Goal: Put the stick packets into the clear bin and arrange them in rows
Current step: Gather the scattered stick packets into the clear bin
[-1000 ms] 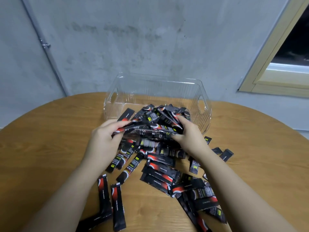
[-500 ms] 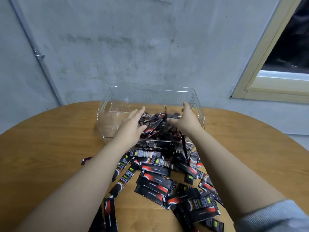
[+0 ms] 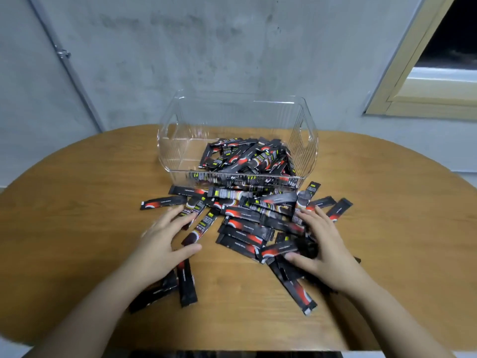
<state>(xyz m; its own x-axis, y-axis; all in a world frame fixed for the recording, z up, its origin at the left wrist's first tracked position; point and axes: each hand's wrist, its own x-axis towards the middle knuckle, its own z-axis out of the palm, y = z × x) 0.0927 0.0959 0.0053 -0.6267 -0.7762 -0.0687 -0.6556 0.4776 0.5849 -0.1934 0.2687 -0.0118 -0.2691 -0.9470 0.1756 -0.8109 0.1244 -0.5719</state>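
While spread open, both hands (image 3: 165,239) (image 3: 325,244) press loose stick packets (image 3: 247,228).

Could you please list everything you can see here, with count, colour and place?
bin: one, clear plastic, at the far side of the table, upright.
packets in the bin: a heap too tangled to count, black with red and yellow print, piled loosely in its right part, not in rows.
packets on the table: many, too overlapped to count, same black and red, scattered in front of the bin.
table: one, round, wooden brown.
wall: grey, behind the table.
window frame: one, cream, upper right.
left hand: fingers spread, at the heap's left edge.
right hand: fingers spread, resting on packets at the right.
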